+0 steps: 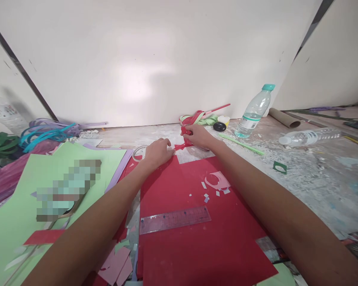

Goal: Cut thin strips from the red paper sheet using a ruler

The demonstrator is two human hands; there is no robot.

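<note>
My right hand (199, 137) is closed, its thumb and fingers pinching a small folded piece of red paper (185, 131) just past the far edge of the red sheets. More bits of red paper (183, 146) lie under it. To its left rests my left hand (158, 153), thumb and curved fingers apart, with nothing visible in them. A roll of tape (134, 154) sits beside that hand. On the large red paper sheets (173, 182) lie a clear ruler (176, 219), a pink paper offcut with a round hole (226, 180) and several tiny scraps.
Light green sheets (14, 198) with a blurred-out phone-like object (73, 186) are at left. A half-full bottle (250, 119) stands at right; another bottle (313, 137) lies near a cardboard tube (285, 118). Paper strips (197, 118) rest against the white wall (155, 59).
</note>
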